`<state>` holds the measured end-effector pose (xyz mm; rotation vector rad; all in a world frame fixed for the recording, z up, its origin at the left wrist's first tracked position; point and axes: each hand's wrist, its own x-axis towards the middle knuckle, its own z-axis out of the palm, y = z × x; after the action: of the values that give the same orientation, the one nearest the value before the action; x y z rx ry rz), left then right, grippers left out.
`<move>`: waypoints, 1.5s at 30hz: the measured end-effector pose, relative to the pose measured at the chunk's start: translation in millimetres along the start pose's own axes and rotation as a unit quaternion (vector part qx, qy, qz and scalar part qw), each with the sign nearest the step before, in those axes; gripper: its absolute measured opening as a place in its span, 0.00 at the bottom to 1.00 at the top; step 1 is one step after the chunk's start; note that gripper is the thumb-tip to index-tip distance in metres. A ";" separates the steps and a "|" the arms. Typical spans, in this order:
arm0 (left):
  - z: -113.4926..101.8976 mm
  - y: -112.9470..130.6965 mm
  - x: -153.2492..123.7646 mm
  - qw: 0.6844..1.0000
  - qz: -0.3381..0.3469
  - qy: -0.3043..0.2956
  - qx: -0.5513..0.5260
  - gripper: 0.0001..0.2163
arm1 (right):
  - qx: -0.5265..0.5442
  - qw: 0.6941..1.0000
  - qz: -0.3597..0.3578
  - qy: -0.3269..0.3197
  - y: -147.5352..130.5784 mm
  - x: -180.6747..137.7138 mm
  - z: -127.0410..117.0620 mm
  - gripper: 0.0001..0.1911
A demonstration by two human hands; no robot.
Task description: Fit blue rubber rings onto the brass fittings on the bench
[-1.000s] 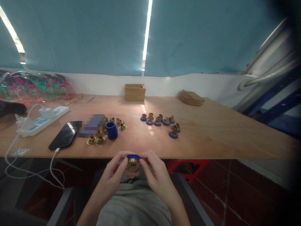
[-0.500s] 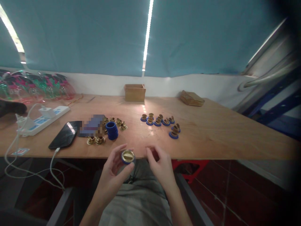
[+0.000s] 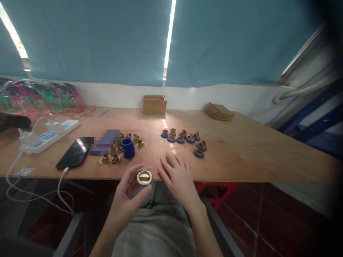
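At the near edge of the brown wooden table, the left hand grasps a round, gold-coloured metal fitting rimmed in blue between thumb and fingers. The right hand, unclenched with fingers loosely spread, is over the table, contact beneath hidden; a cylindrical stack of blue plastic-looking rings stands leftward.

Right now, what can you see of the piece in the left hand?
The piece is round, gold-coloured and shiny like metal, with a blue ring showing at its lower edge. Its face tilts up toward the viewer, a bar-like band crossing the middle. The left hand holds it by the edge; the right hand is apart from it. Its underside is hidden.
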<state>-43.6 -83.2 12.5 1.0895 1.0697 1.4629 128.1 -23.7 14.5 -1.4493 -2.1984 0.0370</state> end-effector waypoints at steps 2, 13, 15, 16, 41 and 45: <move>-0.7 -1.2 0.4 1.000 0.003 0.002 0.001 0.21 | 0.022 0.999 -0.043 -0.022 4.2 -11.0 -0.2 0.20; -7.3 -7.2 3.5 1.000 0.016 -0.011 0.013 0.21 | 0.230 0.960 -0.112 0.117 17.7 -24.9 22.4 0.07; -8.1 -8.0 3.8 1.000 0.020 -0.010 0.012 0.21 | 0.238 0.957 -0.111 0.123 15.8 -24.7 20.6 0.07; -8.4 -8.3 3.8 1.000 0.024 -0.012 0.015 0.21 | 0.242 0.956 -0.111 0.125 14.6 -24.7 19.0 0.08; -5.9 7.5 -9.0 0.924 0.221 -0.073 0.302 0.24 | 0.791 0.586 0.121 -0.126 -24.2 -34.5 -0.1 0.15; -5.0 8.8 -8.3 0.926 0.222 -0.095 0.292 0.25 | 0.751 0.636 0.121 -0.128 -24.3 -35.1 -0.7 0.17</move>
<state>-49.3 -93.0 19.1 1.9608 1.2025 1.3620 118.4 -64.9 8.4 -0.6068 -1.1629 1.7613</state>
